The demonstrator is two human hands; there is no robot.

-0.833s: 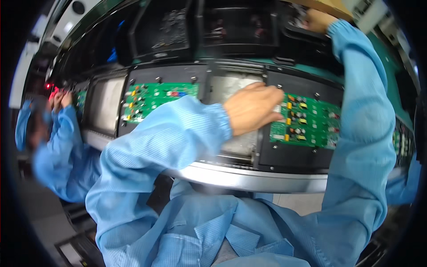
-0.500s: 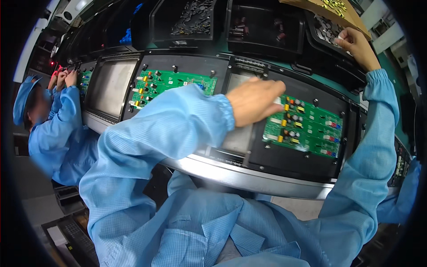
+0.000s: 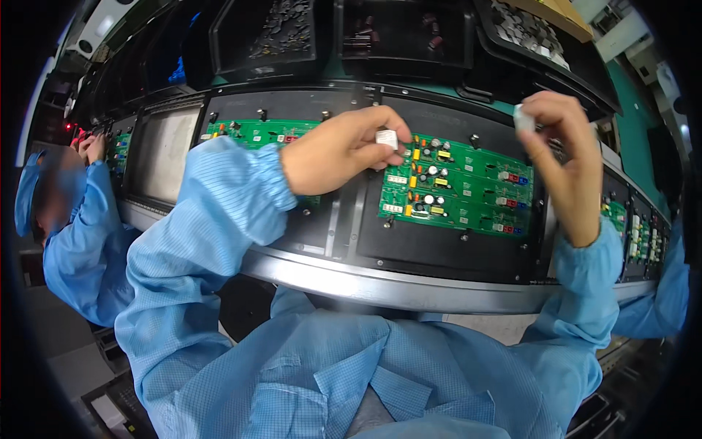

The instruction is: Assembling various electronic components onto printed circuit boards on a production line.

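My left hand [image 3: 342, 150] is closed, pinching a small white block-shaped component [image 3: 387, 138] between thumb and fingers. It hovers by the upper left corner of a green circuit board [image 3: 479, 192] that lies in a black carrier [image 3: 431, 251]. White connectors [image 3: 395, 180] stand along this board's left edge, beside yellow parts and round capacitors. My right hand [image 3: 564, 150] is raised above the board's right end. Its thumb and fingers pinch another small white block [image 3: 521, 118]. My left hand and sleeve partly cover a second green board [image 3: 256, 132].
Black bins line the back: one with dark parts [image 3: 281, 33], one with brown-red cylinders [image 3: 435, 36], one with whitish pieces [image 3: 530, 31]. A cardboard box [image 3: 552, 16] sits behind. A metal rail [image 3: 351, 285] runs along the front. A co-worker [image 3: 80, 241] works at left.
My right hand has come from the bin of whitish pieces toward the board, carrying a white block. My left hand has shifted left, with its white block now plainly visible. The view has shifted slightly.
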